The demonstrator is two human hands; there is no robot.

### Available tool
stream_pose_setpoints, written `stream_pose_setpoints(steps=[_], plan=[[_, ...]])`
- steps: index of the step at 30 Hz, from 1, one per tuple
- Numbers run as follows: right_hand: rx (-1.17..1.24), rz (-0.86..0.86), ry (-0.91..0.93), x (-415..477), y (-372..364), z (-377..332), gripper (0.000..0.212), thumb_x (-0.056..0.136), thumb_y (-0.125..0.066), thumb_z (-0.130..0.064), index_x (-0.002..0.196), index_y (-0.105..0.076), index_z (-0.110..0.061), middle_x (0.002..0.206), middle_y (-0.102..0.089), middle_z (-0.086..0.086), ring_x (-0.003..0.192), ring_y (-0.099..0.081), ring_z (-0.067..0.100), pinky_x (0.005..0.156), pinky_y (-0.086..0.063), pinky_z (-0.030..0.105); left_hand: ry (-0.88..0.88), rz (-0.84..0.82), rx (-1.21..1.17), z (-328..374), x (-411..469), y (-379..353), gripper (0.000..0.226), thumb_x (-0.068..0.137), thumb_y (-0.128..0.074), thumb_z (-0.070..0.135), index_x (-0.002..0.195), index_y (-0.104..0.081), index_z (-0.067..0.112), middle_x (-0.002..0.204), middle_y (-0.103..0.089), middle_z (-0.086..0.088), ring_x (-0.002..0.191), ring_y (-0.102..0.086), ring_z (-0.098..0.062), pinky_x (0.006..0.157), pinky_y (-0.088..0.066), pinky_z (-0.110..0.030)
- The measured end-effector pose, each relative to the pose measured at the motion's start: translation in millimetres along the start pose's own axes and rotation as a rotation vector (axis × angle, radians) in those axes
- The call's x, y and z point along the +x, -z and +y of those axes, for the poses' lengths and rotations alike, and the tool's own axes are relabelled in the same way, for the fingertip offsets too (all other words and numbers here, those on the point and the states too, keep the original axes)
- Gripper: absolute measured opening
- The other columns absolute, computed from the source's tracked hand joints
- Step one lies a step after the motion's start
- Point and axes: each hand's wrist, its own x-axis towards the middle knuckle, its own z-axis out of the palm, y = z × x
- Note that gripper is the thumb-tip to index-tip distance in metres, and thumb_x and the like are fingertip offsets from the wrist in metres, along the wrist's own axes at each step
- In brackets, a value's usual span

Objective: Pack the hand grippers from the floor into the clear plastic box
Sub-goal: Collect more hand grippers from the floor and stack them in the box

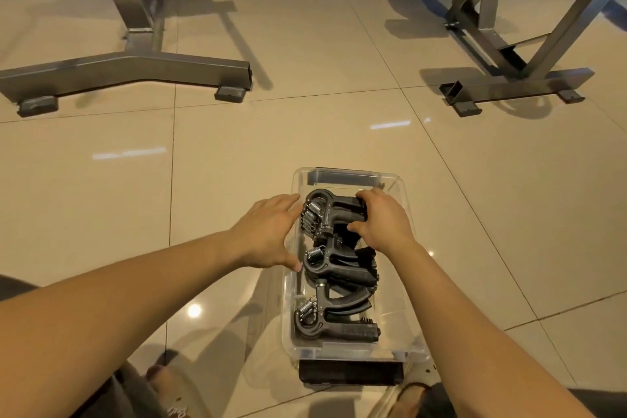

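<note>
Head view: left hand (268,231), fingers straight and spread, touches the left wall of the clear plastic box (402,299). Right hand (381,222), fingers curled round the top hand gripper (325,210). Black, steel-sprung hand grippers (339,285) lie stacked inside the box on the tiled floor (237,163).

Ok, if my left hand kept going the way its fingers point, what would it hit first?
Probably the clear box: its left wall, maybe already touching the left hand; the far hand gripper sits just behind.
</note>
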Motion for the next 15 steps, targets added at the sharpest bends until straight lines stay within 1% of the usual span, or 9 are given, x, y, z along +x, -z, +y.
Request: stream_pose_setpoints(steps=[2, 5, 7, 10, 12, 15], plan=[[-0.009, -0.015, -0.009, 5, -12, 0, 0.058, 0.078, -0.083, -0.035, 0.129, -0.060, -0.017, 0.119, -0.059, 0.002, 0.111, -0.057, 0.026, 0.089, -0.049, 0.037, -0.025, -0.028, 0.004, -8, 1, 1, 0.136, 0.068, -0.076, 0.072, 0.162, 0.002, 0.012, 0.170, 0.004, -0.007, 0.157, 0.001, -0.024, 0.127, -0.005, -0.038], [-0.022, -0.028, -0.008, 13, -25, -2, 0.056, 0.081, -0.081, -0.033, 0.130, -0.059, -0.017, 0.121, -0.058, 0.002, 0.114, -0.054, 0.026, 0.089, -0.050, 0.039, -0.048, -0.047, 0.002, -15, 0, -1, 0.141, 0.065, -0.075, 0.076, 0.161, 0.008, 0.015, 0.170, 0.010, -0.003, 0.156, 0.005, -0.021, 0.126, -0.001, -0.037], [-0.021, -0.025, -0.012, 17, -30, 0, 0.055, 0.082, -0.079, -0.030, 0.131, -0.058, -0.017, 0.123, -0.057, 0.002, 0.116, -0.052, 0.026, 0.089, -0.051, 0.039, -0.049, -0.040, -0.007, -17, 0, -4, 0.141, 0.065, -0.074, 0.077, 0.161, 0.009, 0.017, 0.170, 0.011, 0.000, 0.156, 0.005, -0.020, 0.126, 0.000, -0.037], [-0.006, -0.028, -0.011, 19, -34, 4, 0.059, 0.084, -0.079, -0.029, 0.137, -0.054, -0.017, 0.128, -0.056, 0.001, 0.120, -0.049, 0.025, 0.092, -0.049, 0.039, -0.039, -0.046, -0.025, -19, 2, -5, 0.141, 0.063, -0.075, 0.077, 0.161, 0.008, 0.019, 0.169, 0.013, 0.003, 0.156, 0.005, -0.018, 0.126, -0.001, -0.037], [-0.026, -0.025, -0.009, 20, -35, 6, 0.061, 0.083, -0.078, -0.031, 0.138, -0.054, -0.018, 0.130, -0.056, 0.001, 0.121, -0.048, 0.026, 0.094, -0.048, 0.040, -0.038, -0.041, -0.025, -19, 2, -5, 0.142, 0.062, -0.076, 0.077, 0.162, 0.007, 0.020, 0.170, 0.011, 0.004, 0.156, 0.004, -0.018, 0.126, -0.002, -0.037], [-0.120, -0.004, -0.030, 18, -36, 4, 0.060, 0.084, -0.077, -0.038, 0.138, -0.054, -0.023, 0.132, -0.054, 0.004, 0.122, -0.047, 0.027, 0.095, -0.046, 0.042, -0.032, -0.030, -0.013, -18, 2, -4, 0.142, 0.061, -0.076, 0.078, 0.162, 0.005, 0.020, 0.170, 0.010, 0.003, 0.156, 0.003, -0.018, 0.125, -0.001, -0.036]])
